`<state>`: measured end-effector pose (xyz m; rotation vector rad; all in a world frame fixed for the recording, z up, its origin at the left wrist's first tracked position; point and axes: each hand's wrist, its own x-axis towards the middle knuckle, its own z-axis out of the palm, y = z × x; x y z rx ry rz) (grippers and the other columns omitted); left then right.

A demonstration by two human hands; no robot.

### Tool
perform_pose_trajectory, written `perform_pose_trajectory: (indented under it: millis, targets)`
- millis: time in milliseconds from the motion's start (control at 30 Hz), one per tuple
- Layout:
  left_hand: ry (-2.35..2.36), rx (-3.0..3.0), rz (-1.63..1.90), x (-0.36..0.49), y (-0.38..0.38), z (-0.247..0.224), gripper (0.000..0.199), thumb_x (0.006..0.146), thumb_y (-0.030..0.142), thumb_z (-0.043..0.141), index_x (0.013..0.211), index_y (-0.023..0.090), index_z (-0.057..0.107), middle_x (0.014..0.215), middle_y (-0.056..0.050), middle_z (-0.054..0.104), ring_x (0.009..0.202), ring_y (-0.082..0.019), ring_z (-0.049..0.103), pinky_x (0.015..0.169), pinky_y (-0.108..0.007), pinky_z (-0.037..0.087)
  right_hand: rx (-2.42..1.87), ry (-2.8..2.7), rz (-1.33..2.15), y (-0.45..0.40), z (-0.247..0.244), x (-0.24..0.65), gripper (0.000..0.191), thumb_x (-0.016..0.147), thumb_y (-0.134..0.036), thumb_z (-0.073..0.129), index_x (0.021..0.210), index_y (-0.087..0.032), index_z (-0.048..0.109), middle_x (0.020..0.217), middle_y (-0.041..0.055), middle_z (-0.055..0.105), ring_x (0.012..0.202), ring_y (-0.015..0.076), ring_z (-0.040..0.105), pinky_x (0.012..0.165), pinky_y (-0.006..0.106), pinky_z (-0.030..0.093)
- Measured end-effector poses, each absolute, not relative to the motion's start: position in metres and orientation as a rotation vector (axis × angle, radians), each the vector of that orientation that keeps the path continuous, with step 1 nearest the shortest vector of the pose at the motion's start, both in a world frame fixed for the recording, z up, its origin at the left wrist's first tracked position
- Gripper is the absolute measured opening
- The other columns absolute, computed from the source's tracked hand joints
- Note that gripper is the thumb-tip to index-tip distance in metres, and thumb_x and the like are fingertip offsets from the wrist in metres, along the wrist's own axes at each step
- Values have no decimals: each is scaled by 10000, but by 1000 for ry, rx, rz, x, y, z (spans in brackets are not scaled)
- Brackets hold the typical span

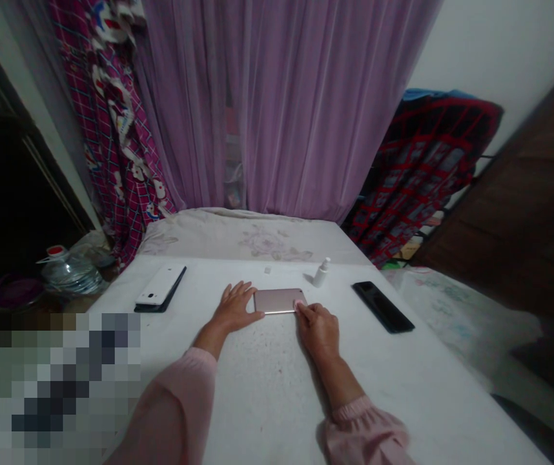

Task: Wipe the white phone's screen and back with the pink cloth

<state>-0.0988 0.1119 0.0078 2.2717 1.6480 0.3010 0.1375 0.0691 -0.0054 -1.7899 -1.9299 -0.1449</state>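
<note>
A pinkish metal-backed phone (279,301) lies flat on the white-covered table (267,400). My left hand (234,309) has its fingers apart, with the thumb and fingertips touching the phone's left end. At the right end, my right hand (319,326) is closed in a pinch around a small pink piece (298,305), which touches the phone's back. The material of the pink piece is too small to tell. Just beyond the phone stands a small white bottle (321,272), and a tiny whitish square (268,270) lies farther back.
On the left, a white phone (161,285) rests on a dark one. A black phone (383,307) lies to the right. Purple curtains (306,110) hang behind the table. A large clear bottle (71,271) stands beyond the left edge.
</note>
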Motion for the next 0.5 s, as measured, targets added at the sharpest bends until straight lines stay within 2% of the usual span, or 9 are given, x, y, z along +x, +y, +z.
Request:
perform_pose_trajectory:
  millis: [267,500]
  targets:
    - [1681,2269,299,-98,99,9,722,777,582,598,1360,182,450,1551,-120,337,1474,-269,188,1213,-459,62,-1873,-1842,-119,69,-4,143,266,974,-324,504,1018,-264,760,815,44,673,726,147,569,635,271,269]
    - [1690,2277,270,-97,97,9,694,828,557,559,1404,200,409,1561,-101,324,1475,-255,186,1209,-475,67,-1536,-2123,-111,68,1,100,249,964,-277,506,1038,-268,743,779,30,644,674,130,523,638,275,265]
